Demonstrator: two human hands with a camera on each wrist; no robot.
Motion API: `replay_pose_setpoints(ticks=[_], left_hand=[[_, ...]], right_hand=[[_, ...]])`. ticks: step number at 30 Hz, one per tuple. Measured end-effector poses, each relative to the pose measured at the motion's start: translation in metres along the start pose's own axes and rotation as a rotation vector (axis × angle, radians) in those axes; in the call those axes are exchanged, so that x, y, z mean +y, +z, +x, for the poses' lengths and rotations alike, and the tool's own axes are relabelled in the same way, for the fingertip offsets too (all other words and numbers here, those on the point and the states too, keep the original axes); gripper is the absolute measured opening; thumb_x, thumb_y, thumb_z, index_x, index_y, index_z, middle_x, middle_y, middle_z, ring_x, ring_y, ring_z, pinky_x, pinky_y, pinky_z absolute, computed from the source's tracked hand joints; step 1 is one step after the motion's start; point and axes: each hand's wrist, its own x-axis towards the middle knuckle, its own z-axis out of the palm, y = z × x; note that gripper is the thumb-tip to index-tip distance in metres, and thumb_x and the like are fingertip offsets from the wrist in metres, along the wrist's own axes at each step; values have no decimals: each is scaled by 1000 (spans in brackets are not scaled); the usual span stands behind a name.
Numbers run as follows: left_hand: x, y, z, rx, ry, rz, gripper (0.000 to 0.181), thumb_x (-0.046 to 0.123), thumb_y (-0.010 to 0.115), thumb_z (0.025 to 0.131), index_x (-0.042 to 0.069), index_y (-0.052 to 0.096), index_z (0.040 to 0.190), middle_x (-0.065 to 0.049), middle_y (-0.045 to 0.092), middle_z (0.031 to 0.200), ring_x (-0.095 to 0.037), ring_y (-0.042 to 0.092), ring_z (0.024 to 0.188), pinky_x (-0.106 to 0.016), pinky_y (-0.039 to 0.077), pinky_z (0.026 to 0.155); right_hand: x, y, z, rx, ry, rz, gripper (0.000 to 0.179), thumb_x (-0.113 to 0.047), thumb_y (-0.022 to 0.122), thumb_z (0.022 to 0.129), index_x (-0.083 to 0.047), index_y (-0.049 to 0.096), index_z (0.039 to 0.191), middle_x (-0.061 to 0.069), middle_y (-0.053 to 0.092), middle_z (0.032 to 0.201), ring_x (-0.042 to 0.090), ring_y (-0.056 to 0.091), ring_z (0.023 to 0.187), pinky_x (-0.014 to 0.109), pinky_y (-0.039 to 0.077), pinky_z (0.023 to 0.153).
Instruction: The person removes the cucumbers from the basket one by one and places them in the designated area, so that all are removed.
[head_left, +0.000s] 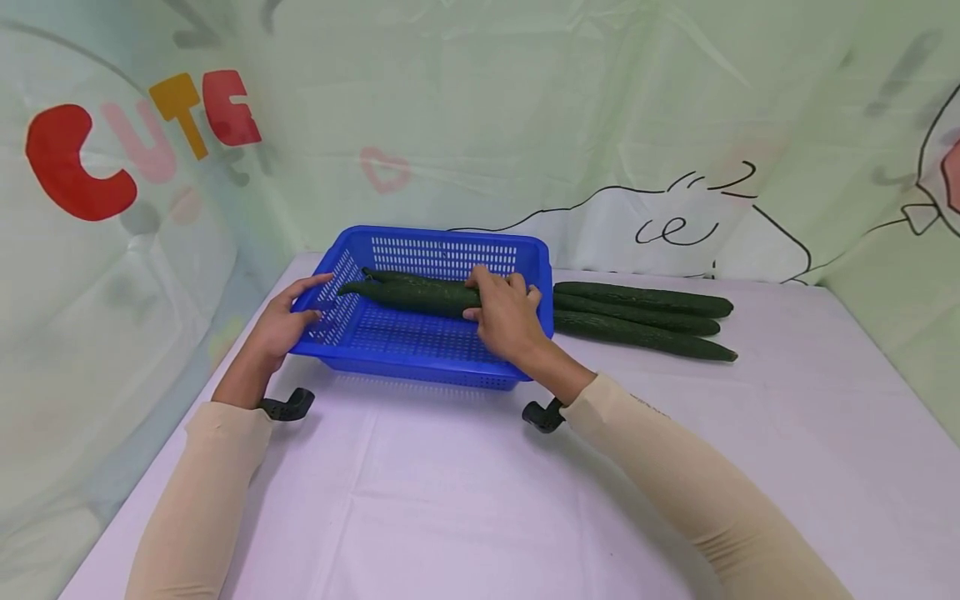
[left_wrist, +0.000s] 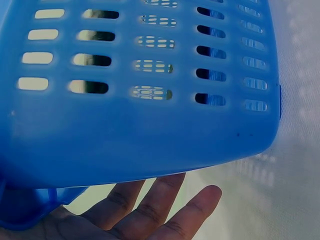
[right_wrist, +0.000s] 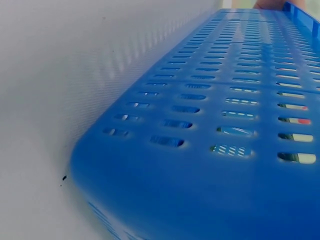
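Observation:
A blue slotted plastic basket (head_left: 420, 364) stands on the table. At its left end my left hand (head_left: 281, 325) grips the rim, thumb over the edge; the left wrist view has its fingers (left_wrist: 160, 205) along the outside of the end wall. My right hand (head_left: 506, 312) reaches over the front rim into the basket and holds a dark green cucumber (head_left: 420, 296) near its right end, which the hand covers. Behind it lies another cucumber (head_left: 386, 276), mostly hidden. The right wrist view shows the basket's slotted long side (right_wrist: 190, 180), not the right hand.
To the right of the basket, three long cucumbers (head_left: 645, 321) lie side by side on the white-covered table (head_left: 450, 483), their left ends close to the basket wall. A printed curtain (head_left: 465, 108) hangs along the back and left side.

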Motion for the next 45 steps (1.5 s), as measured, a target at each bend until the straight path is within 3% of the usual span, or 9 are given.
replay_pose_setpoints(ticks=[9,17,26,34,40,45], left_hand=[[0,0,0,-3,1,9,61,3,42,98,28,34,154,-16,10,166,-51,23,146,-65,33,110],[0,-1,0,0,16,-3,61,1,42,98,25,35,153,-15,11,166,-49,19,148,-67,27,112],[1,0,0,-6,11,-14,61,2,41,98,27,34,153,-16,13,166,-49,26,145,-65,32,111],[1,-1,0,-7,8,-8,61,1,41,98,26,35,153,-16,13,166,-49,24,146,-66,30,112],[3,-1,0,0,13,-2,62,1,41,97,27,35,153,-16,14,165,-49,26,145,-66,31,111],[2,-1,1,1,6,-1,62,1,41,97,27,35,153,-16,14,165,-49,27,145,-65,32,111]], right_hand=[[-1,-1,-1,31,10,-30,33,0,53,96,-15,48,126,11,62,130,38,46,121,63,36,97],[-2,1,-1,107,-23,-89,37,4,52,94,-14,49,126,11,62,126,36,49,117,57,41,87],[-1,0,0,108,-66,-108,37,4,55,91,-15,52,122,10,64,123,33,49,115,53,37,83],[1,-2,0,96,-51,-41,34,0,58,93,-16,53,122,9,65,125,35,49,117,55,36,87],[4,-5,0,113,-26,80,30,-16,67,92,-16,57,120,6,68,125,35,50,118,55,34,92],[7,-7,0,98,-18,180,31,-19,71,89,-16,60,118,5,67,124,35,49,120,55,32,98]])
